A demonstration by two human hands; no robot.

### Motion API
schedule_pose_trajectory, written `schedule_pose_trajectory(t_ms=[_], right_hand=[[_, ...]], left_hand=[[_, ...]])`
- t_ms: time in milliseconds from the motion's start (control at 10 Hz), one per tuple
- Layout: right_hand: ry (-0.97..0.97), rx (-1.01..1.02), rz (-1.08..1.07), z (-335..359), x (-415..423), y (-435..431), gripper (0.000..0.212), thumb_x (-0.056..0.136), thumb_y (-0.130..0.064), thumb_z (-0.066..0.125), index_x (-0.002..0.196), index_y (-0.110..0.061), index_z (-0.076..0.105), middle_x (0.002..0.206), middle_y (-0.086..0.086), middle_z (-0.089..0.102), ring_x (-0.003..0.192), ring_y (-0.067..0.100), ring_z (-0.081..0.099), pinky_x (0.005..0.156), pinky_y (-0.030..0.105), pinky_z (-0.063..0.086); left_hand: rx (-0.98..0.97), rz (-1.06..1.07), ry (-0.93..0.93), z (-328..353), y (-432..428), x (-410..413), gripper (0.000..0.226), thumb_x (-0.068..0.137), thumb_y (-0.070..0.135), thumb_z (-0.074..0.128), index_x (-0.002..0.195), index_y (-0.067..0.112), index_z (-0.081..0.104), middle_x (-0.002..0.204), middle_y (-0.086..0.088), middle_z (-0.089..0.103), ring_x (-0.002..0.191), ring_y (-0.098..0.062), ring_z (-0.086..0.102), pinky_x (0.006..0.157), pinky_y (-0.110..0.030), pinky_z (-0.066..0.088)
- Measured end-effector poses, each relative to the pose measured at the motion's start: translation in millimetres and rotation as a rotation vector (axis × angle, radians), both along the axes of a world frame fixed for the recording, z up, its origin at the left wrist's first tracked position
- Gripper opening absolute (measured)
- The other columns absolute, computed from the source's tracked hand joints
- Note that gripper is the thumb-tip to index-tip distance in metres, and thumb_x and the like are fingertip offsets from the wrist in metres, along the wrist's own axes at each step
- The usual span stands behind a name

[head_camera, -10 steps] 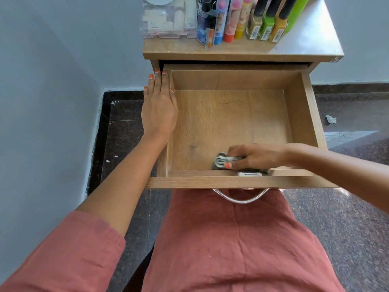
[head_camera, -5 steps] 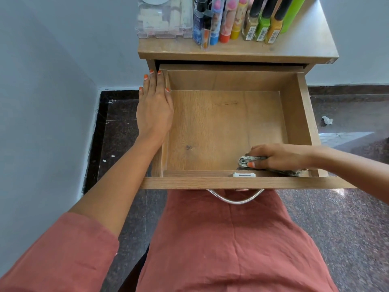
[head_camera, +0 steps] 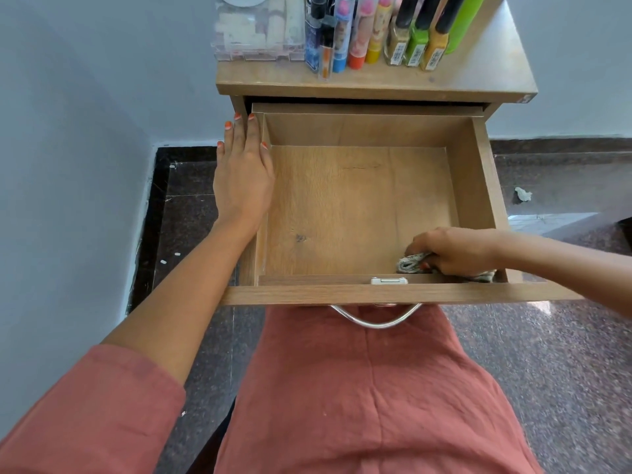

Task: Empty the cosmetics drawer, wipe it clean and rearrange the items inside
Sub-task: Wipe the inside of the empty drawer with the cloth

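The drawer [head_camera: 478, 186] stands pulled out of the small cabinet toward the person, open side up. Its front panel runs left to right, and its curved metal handle [head_camera: 376, 323] points at the person's lap. In the near right corner of its wood-grain floor lies a crumpled pale cloth [head_camera: 410, 263], bunched up just behind the front panel. The right hand [head_camera: 455, 251] reaches in over the right wall and grips the cloth with curled fingers, pressing it onto the drawer floor. The left hand [head_camera: 242, 179] lies flat along the top of the left wall, fingers straight and close together, fingertips pointing toward the cabinet.

A small metal catch [head_camera: 389, 280] sits on the inner side of the front panel, just left of the cloth. Above the drawer, on the counter [head_camera: 489, 73], bottles and tubes [head_camera: 413, 42] stand upright in a row along the back, with a clear plastic box [head_camera: 253, 39] to their left. A crumpled white scrap [head_camera: 522, 194] lies on the dark speckled floor [head_camera: 547, 354] to the right of the drawer.
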State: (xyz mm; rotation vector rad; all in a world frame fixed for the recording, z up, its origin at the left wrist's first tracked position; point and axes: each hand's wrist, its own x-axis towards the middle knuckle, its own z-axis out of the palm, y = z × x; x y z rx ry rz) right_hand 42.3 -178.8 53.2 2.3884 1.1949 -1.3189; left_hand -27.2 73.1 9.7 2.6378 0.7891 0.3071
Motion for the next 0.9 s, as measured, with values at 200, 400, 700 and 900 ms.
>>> schedule_pose_trajectory(t_ms=[200, 400, 700, 900], right_hand=[[-0.026, -0.115, 0.111, 13.6, 12.7, 12.2, 0.038, 0.087, 0.0, 0.044, 0.118, -0.016, 0.059, 0.119, 0.002, 0.061, 0.095, 0.014, 0.053, 0.09, 0.027, 0.046], [-0.198, -0.182, 0.291, 23.3, 17.0, 18.2, 0.034, 0.089, -0.007, 0.05, 0.122, -0.015, 0.056, 0.122, 0.004, 0.058, 0.102, 0.019, 0.057, 0.089, 0.026, 0.047], [-0.49, -0.428, 0.612, 3.3, -2.5, -5.7, 0.027, 0.094, -0.014, 0.041, 0.114, -0.019, 0.058, 0.123, -0.005, 0.058, 0.118, 0.016, 0.05, 0.085, 0.029, 0.033], [-0.564, -0.412, 0.642, 1.5, 20.7, -2.3, 0.027, 0.094, -0.022, 0.043, 0.117, -0.022, 0.057, 0.127, -0.006, 0.055, 0.122, 0.015, 0.046, 0.097, 0.03, 0.032]], left_hand=[[-0.002, -0.002, 0.005, 0.8, 0.0, 0.2, 0.046, 0.101, 0.018, 0.02, 0.146, 0.008, 0.017, 0.155, -0.013, 0.014, 0.145, -0.023, 0.008, 0.118, -0.036, 0.008], [-0.008, 0.006, 0.005, 0.7, 0.0, 0.4, 0.046, 0.101, 0.02, 0.02, 0.146, 0.009, 0.017, 0.155, -0.012, 0.013, 0.145, -0.023, 0.007, 0.118, -0.036, 0.008], [-0.001, 0.003, 0.009, 0.7, -0.2, -0.6, 0.046, 0.101, 0.019, 0.02, 0.146, 0.009, 0.017, 0.155, -0.013, 0.014, 0.145, -0.024, 0.008, 0.118, -0.036, 0.008], [-0.003, 0.003, -0.002, -0.6, 0.5, -0.4, 0.046, 0.101, 0.019, 0.02, 0.146, 0.009, 0.018, 0.155, -0.013, 0.016, 0.144, -0.025, 0.01, 0.118, -0.037, 0.011]])
